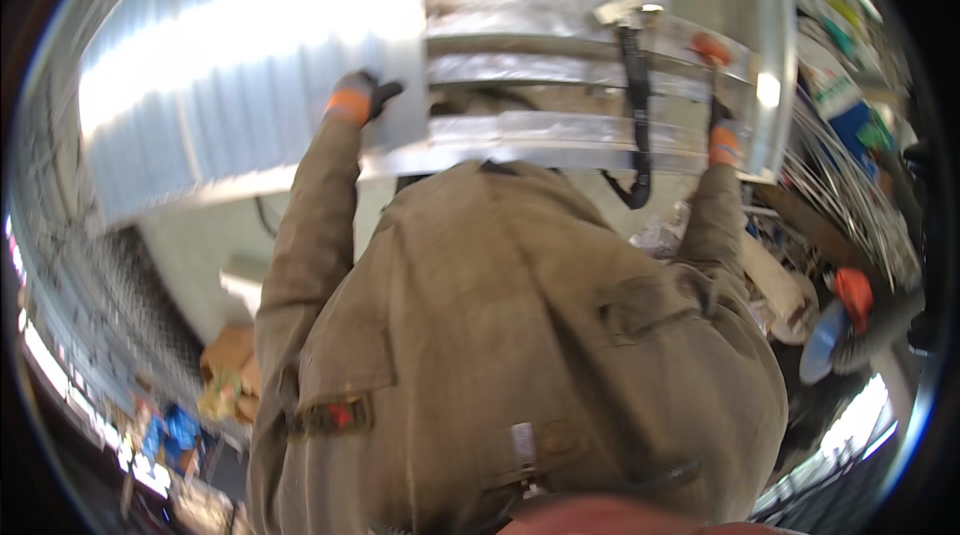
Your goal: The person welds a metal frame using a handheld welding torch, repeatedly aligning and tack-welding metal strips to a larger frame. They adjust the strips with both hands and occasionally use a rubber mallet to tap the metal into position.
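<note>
My left hand (pixel 362 99), in a dark glove with an orange cuff, rests on a ribbed, shiny metal sheet (pixel 250 105) near its right edge. Its thumb sticks out to the right. On the right, my right hand (pixel 721 132), gloved alike, is closed around the handle of an orange-headed mallet (pixel 711 48), blurred by motion. The mallet head points away from me over a metal frame (pixel 560 152) with several foil-like silvery crossbars (pixel 575 68). Between my hands, a long black strap-like thing (pixel 636 105) hangs across the crossbars, with a pale block (pixel 628 5) at its far end.
Thin metal rods (pixel 845 200) and bags (pixel 835 95) crowd the right side. A red thing (pixel 853 295) and a blue disc-like thing (pixel 824 340) stand lower right. Brown cardboard (pixel 232 353) and blue plastic (pixel 178 430) lie lower left.
</note>
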